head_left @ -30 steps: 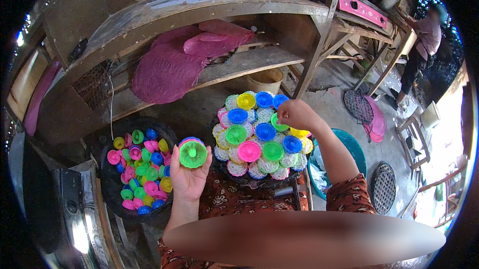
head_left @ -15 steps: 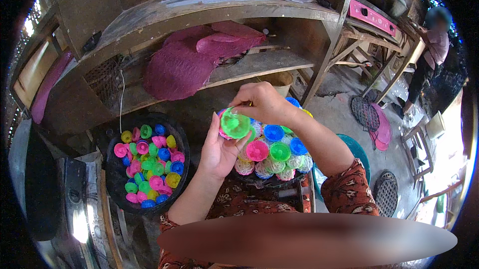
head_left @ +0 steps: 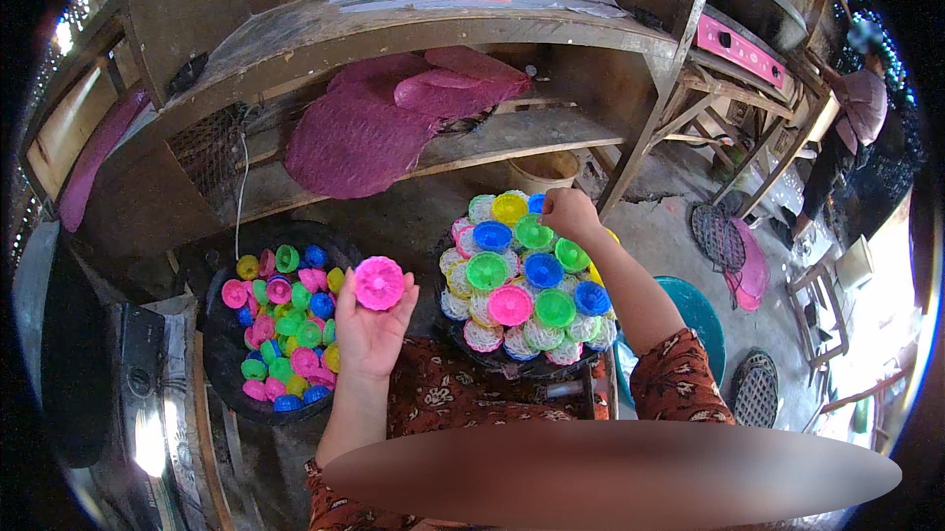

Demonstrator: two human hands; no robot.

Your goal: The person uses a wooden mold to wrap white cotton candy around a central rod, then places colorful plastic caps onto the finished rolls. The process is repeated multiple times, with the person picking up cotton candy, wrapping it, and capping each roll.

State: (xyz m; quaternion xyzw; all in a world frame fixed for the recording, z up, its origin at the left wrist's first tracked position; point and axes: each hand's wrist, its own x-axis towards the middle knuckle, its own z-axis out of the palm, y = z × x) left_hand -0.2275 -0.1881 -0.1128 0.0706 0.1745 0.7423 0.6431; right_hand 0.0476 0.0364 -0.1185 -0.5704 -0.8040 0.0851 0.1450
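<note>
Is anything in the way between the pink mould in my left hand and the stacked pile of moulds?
Nothing visible. The pink mould in the left hand faces an open gap to the pile; the right hand rests on its far top.

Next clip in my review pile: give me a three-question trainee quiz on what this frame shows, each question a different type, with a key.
1. True or false: the left hand holds a pink fluted mould.
2. Multiple choice: the right hand is over A) the dark basin of loose moulds, B) the stacked pile of moulds, C) the purple woven mats.
3. Fill in: the basin of loose moulds lies to the person's ____.

Key: 1 true; 2 B; 3 left.
</note>
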